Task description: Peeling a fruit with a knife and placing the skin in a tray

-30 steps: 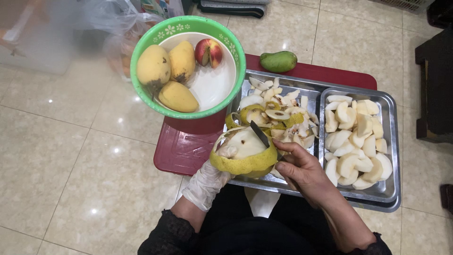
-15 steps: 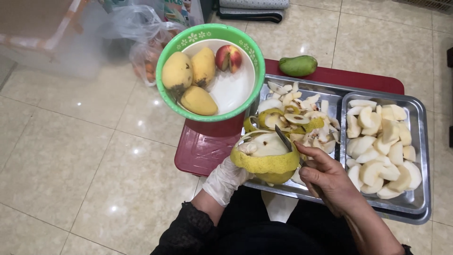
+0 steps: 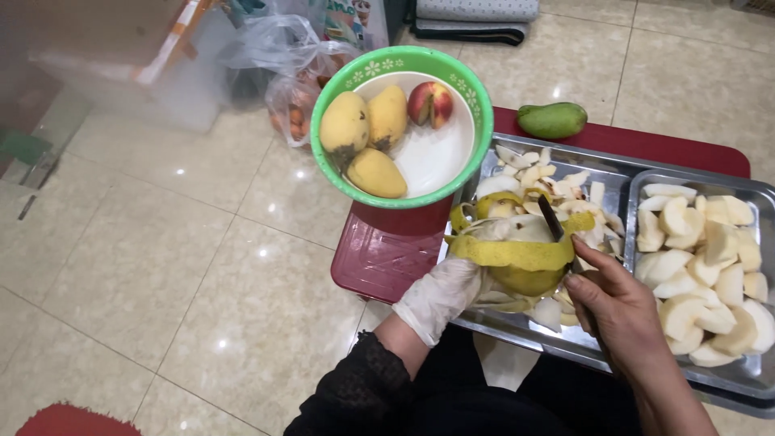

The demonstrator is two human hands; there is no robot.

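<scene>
My left hand, in a thin white glove, holds a partly peeled yellow fruit from below, over the left metal tray. A strip of yellow peel hangs across the fruit's front. My bare right hand grips a small dark knife whose blade lies against the fruit's upper right side. Peelings and scraps fill the tray under the fruit.
A right metal tray holds several pale fruit slices. A green bowl with three yellow mangoes and a red peach stands on a red low table. A green mango lies behind the trays. Plastic bags sit on the tiled floor.
The view has shifted slightly. The peel strip now hangs lower across the fruit's front as the knife works round it. Both hands stay over the left tray.
</scene>
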